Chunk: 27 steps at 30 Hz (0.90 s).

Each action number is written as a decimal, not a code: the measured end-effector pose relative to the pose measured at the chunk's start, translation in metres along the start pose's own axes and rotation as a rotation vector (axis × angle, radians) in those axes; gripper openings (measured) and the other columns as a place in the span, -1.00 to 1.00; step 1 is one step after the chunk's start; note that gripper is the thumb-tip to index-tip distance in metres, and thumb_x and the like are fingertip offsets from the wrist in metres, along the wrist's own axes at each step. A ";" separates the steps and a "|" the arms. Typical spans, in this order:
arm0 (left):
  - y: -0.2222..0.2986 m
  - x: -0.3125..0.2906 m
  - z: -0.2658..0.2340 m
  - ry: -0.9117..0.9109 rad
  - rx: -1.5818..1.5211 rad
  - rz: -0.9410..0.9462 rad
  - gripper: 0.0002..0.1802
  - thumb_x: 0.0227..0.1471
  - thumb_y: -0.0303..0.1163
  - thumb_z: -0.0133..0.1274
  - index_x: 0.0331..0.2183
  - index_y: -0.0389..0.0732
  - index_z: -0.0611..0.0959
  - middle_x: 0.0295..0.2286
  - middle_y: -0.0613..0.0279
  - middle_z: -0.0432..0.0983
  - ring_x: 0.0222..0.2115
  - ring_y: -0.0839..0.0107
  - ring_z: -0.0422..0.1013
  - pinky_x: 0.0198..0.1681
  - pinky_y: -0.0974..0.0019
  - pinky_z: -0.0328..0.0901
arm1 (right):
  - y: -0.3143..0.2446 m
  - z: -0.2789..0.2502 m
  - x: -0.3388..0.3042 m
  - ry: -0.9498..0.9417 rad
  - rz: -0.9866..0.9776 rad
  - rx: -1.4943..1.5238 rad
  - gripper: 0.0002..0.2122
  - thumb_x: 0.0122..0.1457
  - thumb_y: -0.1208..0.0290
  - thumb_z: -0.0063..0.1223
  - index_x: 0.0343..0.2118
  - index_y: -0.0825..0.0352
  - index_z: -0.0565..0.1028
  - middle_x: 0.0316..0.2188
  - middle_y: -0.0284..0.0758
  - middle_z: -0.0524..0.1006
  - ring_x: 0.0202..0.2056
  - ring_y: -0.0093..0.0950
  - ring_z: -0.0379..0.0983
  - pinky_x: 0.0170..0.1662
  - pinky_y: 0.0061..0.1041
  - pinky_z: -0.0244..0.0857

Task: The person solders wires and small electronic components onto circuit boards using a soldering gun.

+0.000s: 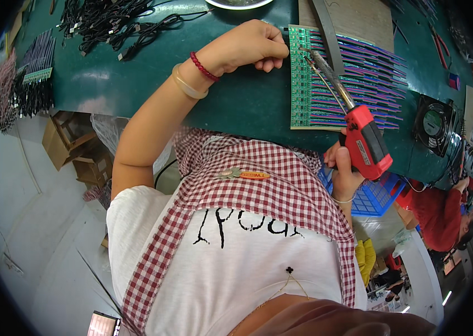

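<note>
On the green bench, the right hand (344, 171) grips a red soldering gun (366, 140) whose long tip slants up-left onto the green circuit board (309, 78), while the left hand (250, 46), curled shut, presses that board's near-left edge.

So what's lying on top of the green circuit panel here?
Rows of purple and blue wires cover the green circuit panel on its right part, and the soldering gun's tip rests there. The left hand touches its edge. Joints beneath the wires are hidden.
</note>
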<state>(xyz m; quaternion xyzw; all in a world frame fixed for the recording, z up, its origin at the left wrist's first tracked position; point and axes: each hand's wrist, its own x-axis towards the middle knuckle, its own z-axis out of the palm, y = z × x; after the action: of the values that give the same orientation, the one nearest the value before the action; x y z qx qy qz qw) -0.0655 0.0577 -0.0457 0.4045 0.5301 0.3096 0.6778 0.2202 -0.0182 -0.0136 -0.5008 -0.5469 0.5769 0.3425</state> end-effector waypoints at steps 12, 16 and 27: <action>0.023 -0.019 -0.003 0.127 0.295 0.072 -0.73 0.00 -0.26 -0.01 -0.42 -0.30 0.54 -0.65 0.30 0.45 -0.72 0.64 0.31 -0.67 0.58 0.20 | -0.007 -0.001 0.003 0.075 -0.045 0.101 -0.68 0.11 0.46 -0.10 -0.09 0.51 0.26 -0.70 -0.35 0.29 -0.70 -0.61 0.16 -0.57 -0.59 0.17; 0.038 -0.014 -0.030 0.417 0.554 0.231 -0.75 0.02 -0.27 -0.01 -0.38 -0.30 0.54 -0.61 0.35 0.45 -0.66 0.66 0.31 -0.58 0.57 0.23 | -0.007 -0.001 0.008 0.077 -0.098 0.145 -0.67 0.11 0.43 -0.09 -0.10 0.50 0.26 -0.70 -0.35 0.28 -0.70 -0.61 0.16 -0.58 -0.60 0.16; 0.045 0.020 -0.052 0.579 1.517 0.196 -0.83 -0.21 -0.38 0.00 -0.61 -0.28 0.59 -0.57 -0.08 0.49 -0.48 0.08 0.46 -0.39 0.12 0.34 | -0.011 0.000 0.007 0.124 -0.137 0.230 -0.68 0.11 0.42 -0.11 -0.11 0.48 0.26 -0.71 -0.36 0.26 -0.71 -0.61 0.15 -0.61 -0.61 0.13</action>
<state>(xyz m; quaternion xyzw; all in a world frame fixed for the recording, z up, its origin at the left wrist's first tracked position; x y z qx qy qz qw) -0.1110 0.1080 -0.0210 0.7017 0.7118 0.0169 0.0258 0.2170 -0.0095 -0.0039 -0.4542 -0.4878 0.5792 0.4694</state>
